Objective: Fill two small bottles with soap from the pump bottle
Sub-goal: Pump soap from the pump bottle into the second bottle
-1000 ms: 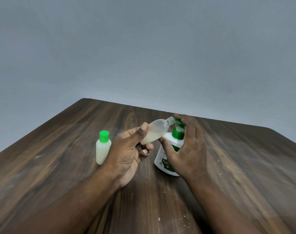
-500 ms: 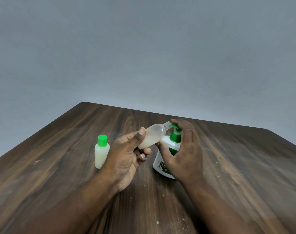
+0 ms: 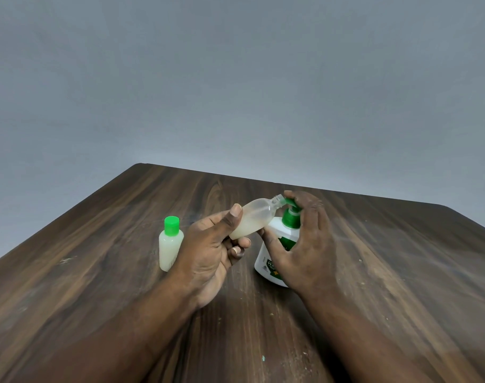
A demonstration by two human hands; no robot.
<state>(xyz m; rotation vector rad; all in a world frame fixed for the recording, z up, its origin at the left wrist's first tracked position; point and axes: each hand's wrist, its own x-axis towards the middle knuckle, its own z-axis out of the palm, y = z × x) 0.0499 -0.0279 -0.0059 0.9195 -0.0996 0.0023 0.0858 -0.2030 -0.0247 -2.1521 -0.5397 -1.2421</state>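
Observation:
My left hand (image 3: 210, 250) grips an uncapped small clear bottle (image 3: 253, 218), tilted with its open neck at the green pump spout. It is partly full of pale soap. My right hand (image 3: 302, 244) wraps the white pump bottle (image 3: 271, 261); its fingers lie over the green pump head (image 3: 291, 215) and its thumb is on the bottle's shoulder. A second small bottle (image 3: 170, 246), full of pale soap and closed with a green cap, stands upright on the table left of my left hand.
The dark wooden table (image 3: 401, 272) carries only these three bottles. Its far edge and rounded corners meet a plain grey wall (image 3: 235, 78). Small pale specks dot the surface near me.
The pump head sits a little higher than half a second ago. Both hands keep their grips, and the small bottle's neck stays at the spout.

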